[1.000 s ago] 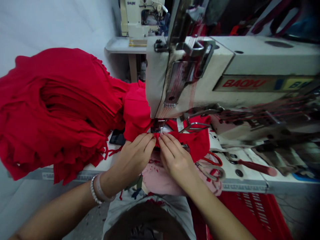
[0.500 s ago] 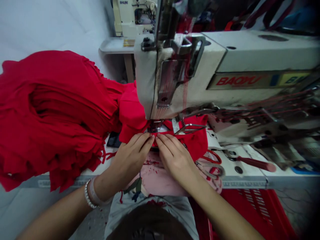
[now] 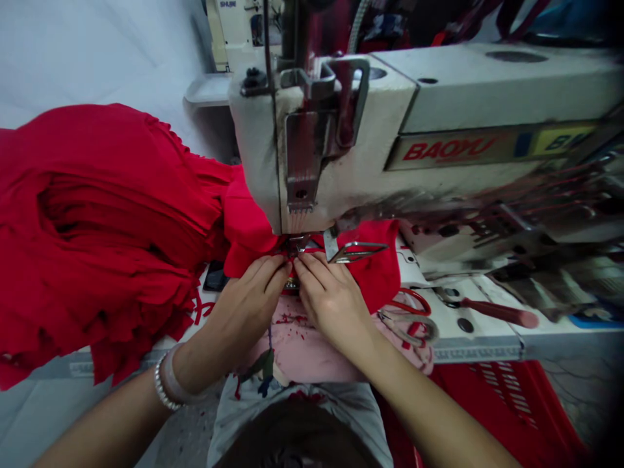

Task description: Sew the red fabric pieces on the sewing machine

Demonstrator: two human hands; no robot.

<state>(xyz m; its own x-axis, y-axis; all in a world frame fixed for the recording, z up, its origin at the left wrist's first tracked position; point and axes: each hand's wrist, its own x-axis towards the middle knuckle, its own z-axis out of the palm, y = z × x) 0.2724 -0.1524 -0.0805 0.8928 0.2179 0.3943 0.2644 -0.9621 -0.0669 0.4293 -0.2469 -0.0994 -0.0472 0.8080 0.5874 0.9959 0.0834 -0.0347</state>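
Under the presser foot (image 3: 297, 246) of a white BAOYU industrial sewing machine (image 3: 439, 149) lies a red knit garment. Its bulk (image 3: 107, 201) is heaped at the left, and a flat part (image 3: 375, 273) shows to the right of the foot. My left hand (image 3: 248, 305), with a beaded bracelet on the wrist, pinches the red fabric just in front of the foot. My right hand (image 3: 331, 302) pinches the same fabric beside it, fingertips nearly touching the left hand's. The needle area is partly hidden by the fingers.
Red-handled scissors (image 3: 409, 304) and a red-handled screwdriver (image 3: 497, 313) lie on the white table (image 3: 468, 331). Pink cloth (image 3: 292, 344) with red scraps lies below my hands. A red plastic crate (image 3: 507, 409) stands on the floor at right, and another sewing machine (image 3: 238, 26) stands behind.
The whole scene has shifted left and slightly upward in view. Both hands stay pinched on the fabric at the foot, with the red cloth drawn a little closer around it.
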